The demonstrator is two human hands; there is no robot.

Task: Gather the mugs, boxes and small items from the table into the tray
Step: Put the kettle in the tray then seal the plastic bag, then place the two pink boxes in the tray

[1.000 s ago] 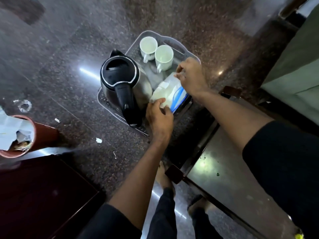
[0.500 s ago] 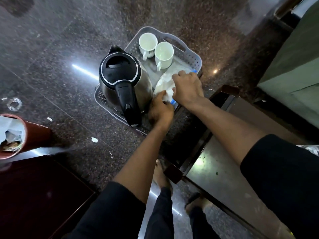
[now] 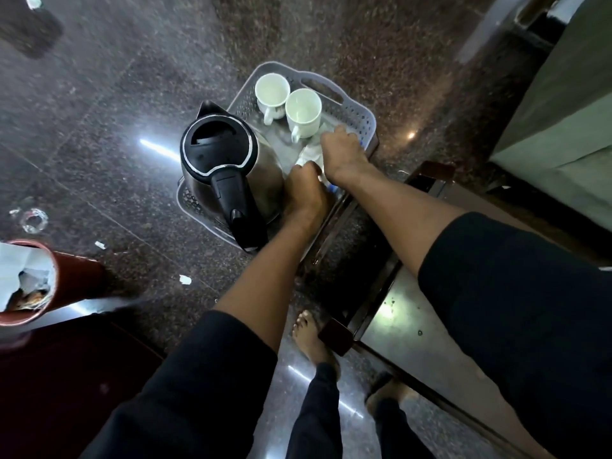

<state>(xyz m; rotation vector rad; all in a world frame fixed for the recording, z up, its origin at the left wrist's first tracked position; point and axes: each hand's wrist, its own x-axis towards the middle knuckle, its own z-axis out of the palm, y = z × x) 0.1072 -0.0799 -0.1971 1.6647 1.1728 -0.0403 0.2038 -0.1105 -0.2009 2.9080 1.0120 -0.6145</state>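
A grey perforated tray (image 3: pixel 359 119) sits on the dark stone surface. It holds two white mugs (image 3: pixel 272 94) (image 3: pixel 303 111) at its far end and a steel kettle with a black lid (image 3: pixel 218 157) on its left side. A white packet with blue trim (image 3: pixel 311 155) lies in the tray's right part. My right hand (image 3: pixel 342 154) grips its far end and my left hand (image 3: pixel 303 190) grips its near end, both low inside the tray. Most of the packet is hidden under my hands.
A red bin with crumpled paper (image 3: pixel 36 283) stands at the left. Paper scraps (image 3: pixel 184 279) and a clear wrapper (image 3: pixel 33 220) lie on the stone. A low metal-topped table with dark wooden frame (image 3: pixel 390 313) is at the right, my bare feet beside it.
Both hands have lowered the white packet further into the tray's right side and closed in over it. The camera has shifted slightly.
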